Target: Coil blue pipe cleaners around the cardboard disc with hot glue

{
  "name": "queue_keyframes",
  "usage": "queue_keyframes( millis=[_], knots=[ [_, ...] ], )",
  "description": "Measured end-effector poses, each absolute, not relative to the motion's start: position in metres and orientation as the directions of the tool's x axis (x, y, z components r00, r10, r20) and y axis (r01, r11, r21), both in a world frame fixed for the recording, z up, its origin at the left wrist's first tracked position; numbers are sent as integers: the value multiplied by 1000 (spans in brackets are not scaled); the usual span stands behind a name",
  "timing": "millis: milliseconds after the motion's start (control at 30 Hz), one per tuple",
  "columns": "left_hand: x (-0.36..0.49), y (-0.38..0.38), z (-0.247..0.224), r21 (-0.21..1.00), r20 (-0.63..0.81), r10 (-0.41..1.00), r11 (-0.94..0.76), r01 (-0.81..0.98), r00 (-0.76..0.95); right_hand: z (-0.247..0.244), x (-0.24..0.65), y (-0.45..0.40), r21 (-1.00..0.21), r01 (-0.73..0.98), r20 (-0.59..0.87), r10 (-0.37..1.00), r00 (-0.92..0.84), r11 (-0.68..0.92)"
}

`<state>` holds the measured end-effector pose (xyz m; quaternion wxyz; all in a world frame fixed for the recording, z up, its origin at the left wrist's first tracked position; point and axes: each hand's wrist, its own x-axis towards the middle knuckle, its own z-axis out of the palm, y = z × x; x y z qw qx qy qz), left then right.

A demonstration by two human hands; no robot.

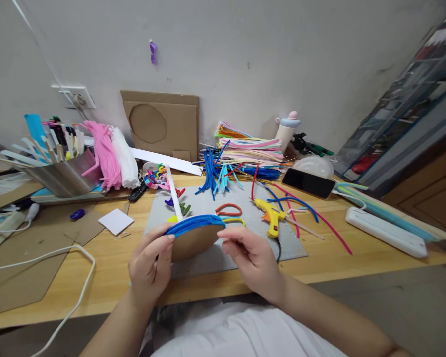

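Cardboard disc point(196, 244) edged with blue pipe cleaners point(195, 224) sits gripped in the left hand point(152, 260) — the right hand point(253, 260), fingers curled, is at its other edge.

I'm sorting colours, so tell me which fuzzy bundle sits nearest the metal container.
The pink bundle, beside the metal container; the white bundle is farther right.

Past the right end of your bench point(327, 258), the shelves point(405, 99) run out of view, their contents blurred.
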<state>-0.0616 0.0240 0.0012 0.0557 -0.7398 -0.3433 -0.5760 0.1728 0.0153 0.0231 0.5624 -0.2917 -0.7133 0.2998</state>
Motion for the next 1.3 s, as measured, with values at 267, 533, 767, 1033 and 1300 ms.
queue_keyframes(
  millis=[267, 533, 767, 1033, 1300],
  knots=[
    [-60, 24, 2, 299, 892, 436, -770, 564, 122, 37, 164, 25, -566, 155, 790, 586, -179, 810],
    [-60, 24, 1, 295, 892, 437, -757, 584, 116, 24, 156, 38, -539, 347, 797, 598, -87, 768],
    [-60, 23, 1, 280, 894, 430, -757, 590, 128, 21, 155, 39, -434, 489, 842, 533, -77, 756],
    [-58, 21, 2, 257, 898, 416, -762, 594, 145, 20, 154, 33, -362, 517, 838, 513, -184, 776],
    [-59, 23, 2, 265, 898, 421, -748, 608, 127, 19, 161, 19, -334, 211, 870, 386, -307, 919]
  ],
)
